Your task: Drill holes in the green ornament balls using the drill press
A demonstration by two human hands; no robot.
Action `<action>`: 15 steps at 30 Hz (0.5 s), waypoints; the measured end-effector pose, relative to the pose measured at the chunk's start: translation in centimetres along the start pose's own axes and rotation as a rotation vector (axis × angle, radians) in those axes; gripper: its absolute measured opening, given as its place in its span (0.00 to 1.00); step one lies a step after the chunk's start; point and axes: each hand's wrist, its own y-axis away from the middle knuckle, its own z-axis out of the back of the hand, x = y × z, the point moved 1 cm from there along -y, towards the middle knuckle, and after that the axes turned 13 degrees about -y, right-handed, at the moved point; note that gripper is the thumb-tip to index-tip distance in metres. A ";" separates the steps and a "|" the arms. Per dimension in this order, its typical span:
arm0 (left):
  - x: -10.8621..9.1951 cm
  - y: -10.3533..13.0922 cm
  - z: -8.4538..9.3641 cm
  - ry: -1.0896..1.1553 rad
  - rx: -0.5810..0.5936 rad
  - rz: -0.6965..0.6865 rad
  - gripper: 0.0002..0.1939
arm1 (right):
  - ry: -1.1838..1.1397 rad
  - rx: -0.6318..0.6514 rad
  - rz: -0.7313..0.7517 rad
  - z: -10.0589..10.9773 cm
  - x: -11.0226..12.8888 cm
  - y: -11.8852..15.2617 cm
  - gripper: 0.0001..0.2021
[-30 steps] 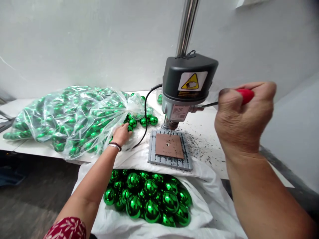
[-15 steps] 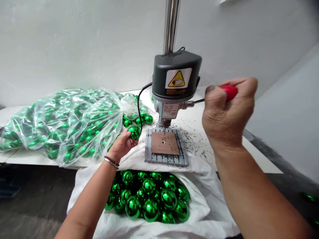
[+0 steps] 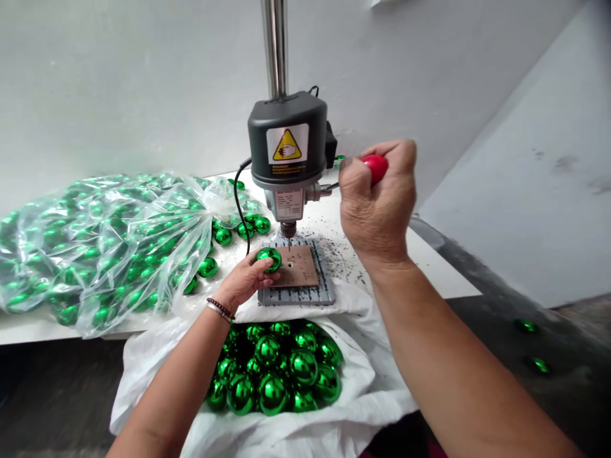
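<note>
A shiny green bauble is pinched between the thumb and fingers of my left hand. It is over the left part of a brown board, which has a small hole in it and lies on the ridged grey base of a drill press. My right hand is wrapped round the red knob of the feed lever. Above the board hangs the black drill press head, its thin drill bit pointing down, to the right of the bauble and apart from it.
A white cloth sack full of green baubles gapes open below the base. Left on the white table lies a knotted clear plastic bag of baubles, with several loose ones beside it. Dark shavings litter the tabletop. Two baubles rest on the floor.
My left hand has carried the bauble rightward from beside the drill base to over the board's left part. My right hand keeps its grip on the knob. The whole view has shifted.
</note>
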 end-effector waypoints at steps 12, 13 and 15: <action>-1.2 -2.2 -2.1 -0.523 -0.060 -0.021 0.23 | 0.050 0.110 -0.020 0.5 -1.1 0.0 0.11; -1.2 -2.3 -2.1 -0.559 -0.061 -0.030 0.24 | 0.037 0.116 -0.021 0.5 -1.1 0.0 0.11; -1.2 -2.5 -2.1 -0.611 -0.068 -0.041 0.24 | 0.001 0.122 -0.010 0.5 -1.1 0.1 0.11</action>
